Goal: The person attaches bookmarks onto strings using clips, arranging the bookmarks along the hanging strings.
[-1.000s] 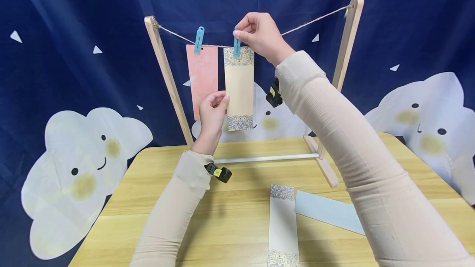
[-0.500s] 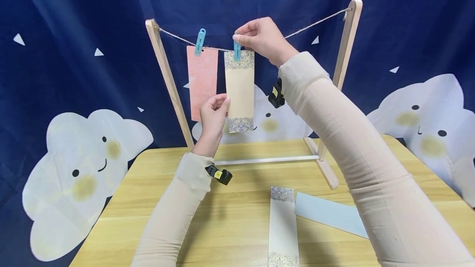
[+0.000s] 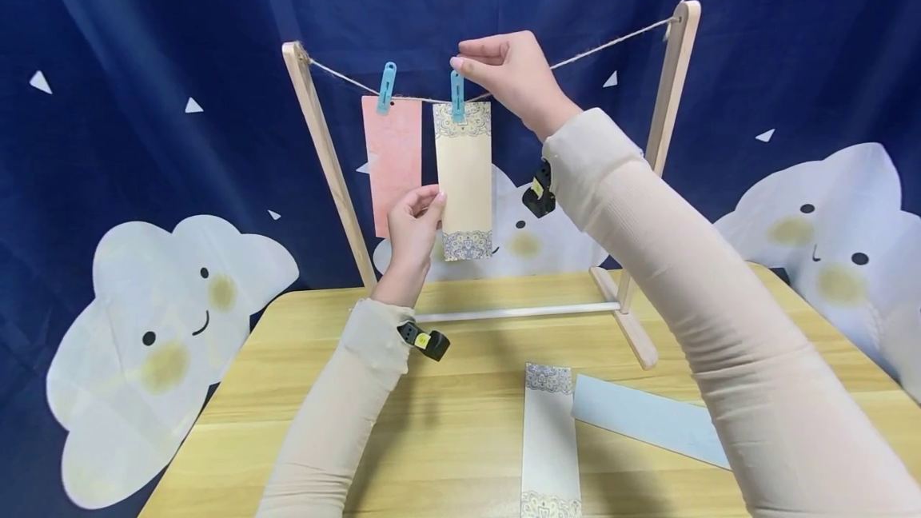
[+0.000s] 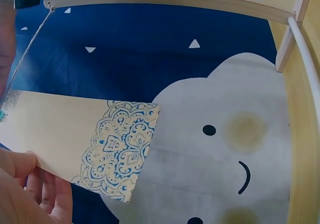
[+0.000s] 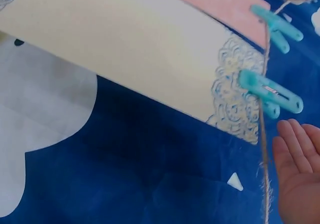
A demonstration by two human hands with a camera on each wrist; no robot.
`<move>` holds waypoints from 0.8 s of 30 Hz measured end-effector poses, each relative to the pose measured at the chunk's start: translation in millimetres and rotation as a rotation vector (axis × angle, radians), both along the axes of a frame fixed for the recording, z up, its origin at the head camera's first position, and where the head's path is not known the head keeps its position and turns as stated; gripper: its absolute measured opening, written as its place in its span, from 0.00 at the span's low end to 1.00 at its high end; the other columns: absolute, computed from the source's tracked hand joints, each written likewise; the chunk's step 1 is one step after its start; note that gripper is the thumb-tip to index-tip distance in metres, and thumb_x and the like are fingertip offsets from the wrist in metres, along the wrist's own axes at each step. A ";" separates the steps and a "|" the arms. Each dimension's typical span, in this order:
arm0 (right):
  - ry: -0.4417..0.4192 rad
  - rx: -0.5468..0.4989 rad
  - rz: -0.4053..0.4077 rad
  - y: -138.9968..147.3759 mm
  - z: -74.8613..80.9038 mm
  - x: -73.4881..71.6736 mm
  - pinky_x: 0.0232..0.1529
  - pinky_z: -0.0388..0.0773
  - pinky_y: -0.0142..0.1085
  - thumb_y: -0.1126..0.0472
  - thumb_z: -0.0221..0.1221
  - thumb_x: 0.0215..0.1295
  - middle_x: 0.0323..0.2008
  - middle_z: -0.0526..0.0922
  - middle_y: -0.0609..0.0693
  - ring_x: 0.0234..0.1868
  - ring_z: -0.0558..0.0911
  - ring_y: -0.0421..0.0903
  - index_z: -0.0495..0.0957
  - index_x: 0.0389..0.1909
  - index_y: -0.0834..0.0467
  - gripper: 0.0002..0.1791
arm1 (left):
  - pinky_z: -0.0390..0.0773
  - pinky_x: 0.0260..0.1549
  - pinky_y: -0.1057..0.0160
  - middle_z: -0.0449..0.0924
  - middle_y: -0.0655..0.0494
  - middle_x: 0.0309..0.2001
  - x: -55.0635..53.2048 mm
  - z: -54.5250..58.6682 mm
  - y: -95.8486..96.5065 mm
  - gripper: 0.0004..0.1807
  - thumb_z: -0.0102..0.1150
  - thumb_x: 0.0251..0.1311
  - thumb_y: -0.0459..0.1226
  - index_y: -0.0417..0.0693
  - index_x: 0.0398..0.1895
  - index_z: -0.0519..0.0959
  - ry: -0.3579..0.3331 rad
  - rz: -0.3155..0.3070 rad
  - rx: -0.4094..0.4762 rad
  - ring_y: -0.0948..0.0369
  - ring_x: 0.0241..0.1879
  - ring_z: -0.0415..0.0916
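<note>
A cream card (image 3: 464, 174) with blue lace-pattern ends hangs from the twine (image 5: 265, 159), held by a light blue clothespin (image 3: 457, 96). My left hand (image 3: 413, 234) pinches the card's left edge low down between thumb and fingers. Just above the clothespin is my right hand (image 3: 514, 78); in the right wrist view its fingers (image 5: 292, 146) are extended, with a small gap to the clothespin's handles. To the left, a pink card (image 3: 392, 154) hangs from a second blue clothespin (image 3: 387, 86), its lower part partly behind my left hand.
A wooden frame (image 3: 672, 86) carries the twine, with a white rod (image 3: 518, 312) across its base. On the wooden table (image 3: 446, 454) lie another lace-patterned card (image 3: 550, 438) and a light blue card (image 3: 647, 418), partly covered by my right sleeve.
My right fingers have let go of the clothespin and lifted slightly off it. The clothespin stays on the twine and cream card. My left hand keeps its pinch.
</note>
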State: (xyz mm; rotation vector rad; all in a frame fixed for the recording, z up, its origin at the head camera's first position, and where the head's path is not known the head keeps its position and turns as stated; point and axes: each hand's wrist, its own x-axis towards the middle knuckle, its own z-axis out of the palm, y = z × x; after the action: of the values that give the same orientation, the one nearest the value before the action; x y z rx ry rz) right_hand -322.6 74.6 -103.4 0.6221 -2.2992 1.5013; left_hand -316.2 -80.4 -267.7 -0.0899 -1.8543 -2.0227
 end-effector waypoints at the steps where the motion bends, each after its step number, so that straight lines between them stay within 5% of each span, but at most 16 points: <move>1: 0.008 -0.002 0.007 0.4 -0.6 2.1 0.61 0.67 0.30 0.54 0.61 0.63 0.58 0.77 0.50 0.58 0.75 0.39 0.74 0.59 0.59 0.25 | 0.77 0.30 0.70 0.81 0.55 0.36 -0.1 -0.3 -0.3 0.09 0.60 0.60 0.34 0.41 0.43 0.81 0.000 -0.003 -0.001 0.64 0.32 0.74; 13: -0.001 -0.074 0.040 25.7 -36.9 30.6 0.60 0.68 0.33 0.53 0.61 0.63 0.56 0.78 0.50 0.57 0.76 0.39 0.75 0.58 0.58 0.23 | 0.79 0.32 0.69 0.82 0.57 0.35 -1.6 -12.3 -5.1 0.11 0.61 0.59 0.33 0.39 0.44 0.81 0.026 -0.038 0.027 0.66 0.32 0.77; 24: -0.105 0.031 0.102 76.0 -113.5 64.8 0.62 0.67 0.41 0.48 0.58 0.64 0.54 0.80 0.48 0.57 0.76 0.40 0.75 0.58 0.54 0.24 | 0.79 0.31 0.67 0.83 0.61 0.31 5.2 -44.1 -17.7 0.14 0.65 0.55 0.33 0.36 0.44 0.81 -0.021 -0.045 0.002 0.67 0.29 0.76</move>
State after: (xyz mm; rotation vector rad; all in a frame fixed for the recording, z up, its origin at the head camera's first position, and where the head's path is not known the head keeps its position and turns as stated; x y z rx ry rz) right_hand -257.8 150.6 -217.0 0.6946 -2.4069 1.5822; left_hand -311.0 -98.1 -311.8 -0.1111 -1.8795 -2.0627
